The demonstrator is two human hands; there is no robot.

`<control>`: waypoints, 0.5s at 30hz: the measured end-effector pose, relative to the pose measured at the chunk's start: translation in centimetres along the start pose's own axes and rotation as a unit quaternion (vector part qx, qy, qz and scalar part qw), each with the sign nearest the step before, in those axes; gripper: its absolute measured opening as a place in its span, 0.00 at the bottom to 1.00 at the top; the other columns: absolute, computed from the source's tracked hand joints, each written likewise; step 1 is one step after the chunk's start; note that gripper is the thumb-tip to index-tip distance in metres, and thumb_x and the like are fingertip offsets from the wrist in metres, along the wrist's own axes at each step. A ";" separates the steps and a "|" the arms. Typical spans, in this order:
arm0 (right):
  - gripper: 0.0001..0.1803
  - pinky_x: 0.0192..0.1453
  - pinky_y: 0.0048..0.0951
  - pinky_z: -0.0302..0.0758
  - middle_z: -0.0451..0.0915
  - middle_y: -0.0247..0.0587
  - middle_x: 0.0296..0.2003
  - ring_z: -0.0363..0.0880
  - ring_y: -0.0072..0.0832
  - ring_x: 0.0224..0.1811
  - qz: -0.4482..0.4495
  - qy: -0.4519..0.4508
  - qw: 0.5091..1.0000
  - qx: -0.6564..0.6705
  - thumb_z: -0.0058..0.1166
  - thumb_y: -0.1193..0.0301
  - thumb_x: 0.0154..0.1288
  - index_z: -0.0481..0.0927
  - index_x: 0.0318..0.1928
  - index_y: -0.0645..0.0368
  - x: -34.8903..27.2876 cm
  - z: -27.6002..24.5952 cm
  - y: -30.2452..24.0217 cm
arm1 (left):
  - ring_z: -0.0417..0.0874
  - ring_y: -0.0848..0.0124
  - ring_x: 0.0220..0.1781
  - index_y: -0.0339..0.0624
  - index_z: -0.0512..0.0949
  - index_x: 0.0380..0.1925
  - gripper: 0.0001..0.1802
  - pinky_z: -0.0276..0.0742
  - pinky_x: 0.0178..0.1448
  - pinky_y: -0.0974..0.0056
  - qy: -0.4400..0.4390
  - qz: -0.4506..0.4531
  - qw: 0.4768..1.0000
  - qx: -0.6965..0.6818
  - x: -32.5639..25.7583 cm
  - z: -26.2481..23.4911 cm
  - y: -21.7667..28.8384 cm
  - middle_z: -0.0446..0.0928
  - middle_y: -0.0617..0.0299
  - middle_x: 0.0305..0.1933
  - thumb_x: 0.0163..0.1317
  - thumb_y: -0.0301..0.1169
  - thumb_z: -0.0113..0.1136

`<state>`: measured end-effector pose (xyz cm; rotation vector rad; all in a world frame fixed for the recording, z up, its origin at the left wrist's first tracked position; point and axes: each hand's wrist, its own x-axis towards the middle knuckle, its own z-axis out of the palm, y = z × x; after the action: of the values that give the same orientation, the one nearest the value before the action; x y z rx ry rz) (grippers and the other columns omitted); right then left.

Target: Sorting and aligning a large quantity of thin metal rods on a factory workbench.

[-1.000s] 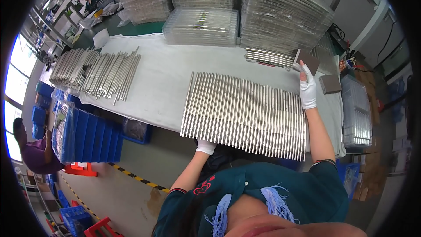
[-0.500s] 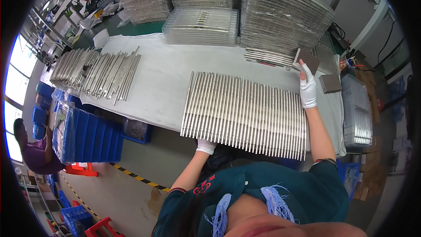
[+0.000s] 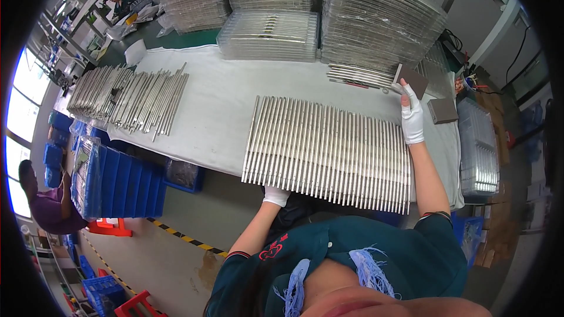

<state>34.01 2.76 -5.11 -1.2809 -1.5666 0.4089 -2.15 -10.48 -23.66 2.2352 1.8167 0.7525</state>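
Note:
A row of slim silver metal rods [image 3: 326,149] lies side by side on the white-covered table in front of me. My right hand [image 3: 413,120], in a white glove with bare fingertips, is at the row's far right corner. Its fingers grip a flat grey-brown block [image 3: 415,81], tilted up on the cloth. My left hand [image 3: 275,195], also gloved, is at the near ends of the rods by the table edge. The rods and the edge hide its fingers. A second grey-brown block [image 3: 442,111] rests to the right of my right hand.
More rods [image 3: 126,100] lie loosely at the table's left, and a few rods [image 3: 361,75] lie beyond the row. Tall stacks of clear plastic trays [image 3: 382,17] line the back. Blue crates [image 3: 132,179] stand left of the table. A person in purple [image 3: 56,208] stands beside them.

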 end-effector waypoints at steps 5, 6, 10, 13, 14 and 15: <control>0.29 0.68 0.29 0.58 0.71 0.40 0.61 0.67 0.30 0.63 0.007 -0.007 1.000 0.010 0.42 0.52 0.71 0.68 0.62 0.60 0.0 0.0 0.0 | 0.62 0.53 0.68 0.45 0.66 0.62 0.30 0.54 0.71 0.48 0.018 0.006 1.000 -0.005 0.1 0.1 -0.2 0.64 0.53 0.66 0.61 0.42 0.53; 0.29 0.68 0.29 0.58 0.71 0.40 0.61 0.67 0.30 0.63 0.006 -0.007 1.000 0.010 0.42 0.52 0.71 0.68 0.62 0.60 0.0 0.1 0.0 | 0.62 0.53 0.68 0.45 0.66 0.62 0.30 0.54 0.71 0.48 0.019 0.006 1.000 -0.004 0.0 0.2 -0.3 0.64 0.53 0.66 0.61 0.42 0.53; 0.28 0.68 0.29 0.58 0.71 0.40 0.61 0.67 0.30 0.63 -0.001 -0.002 1.000 0.008 0.42 0.53 0.71 0.68 0.63 0.59 0.1 0.1 0.3 | 0.62 0.53 0.68 0.44 0.66 0.62 0.30 0.55 0.70 0.48 0.017 0.012 1.000 0.001 0.1 0.6 -0.5 0.65 0.52 0.65 0.60 0.42 0.54; 0.28 0.68 0.29 0.58 0.71 0.41 0.61 0.67 0.30 0.63 0.004 -0.005 1.000 0.008 0.42 0.53 0.71 0.68 0.63 0.59 0.1 0.1 0.2 | 0.63 0.53 0.68 0.44 0.67 0.62 0.30 0.55 0.70 0.48 0.019 0.008 1.000 -0.011 0.0 0.5 -0.5 0.65 0.52 0.65 0.59 0.42 0.54; 0.28 0.68 0.29 0.58 0.71 0.41 0.61 0.67 0.30 0.63 0.007 -0.007 1.000 0.008 0.42 0.53 0.71 0.68 0.63 0.59 0.1 0.0 0.1 | 0.63 0.53 0.68 0.44 0.67 0.62 0.30 0.55 0.70 0.48 0.019 0.006 1.000 -0.012 0.0 0.5 -0.4 0.65 0.52 0.65 0.59 0.42 0.54; 0.28 0.68 0.29 0.58 0.71 0.41 0.61 0.67 0.30 0.63 0.008 -0.007 1.000 0.008 0.42 0.53 0.71 0.68 0.63 0.59 0.1 0.0 0.1 | 0.63 0.53 0.68 0.44 0.67 0.62 0.30 0.55 0.70 0.48 0.018 0.007 1.000 -0.012 0.0 0.5 -0.5 0.65 0.52 0.65 0.59 0.42 0.54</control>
<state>34.06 2.86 -5.12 -1.2825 -1.5621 0.4398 -2.31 -10.29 -24.29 2.2357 1.8001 0.8183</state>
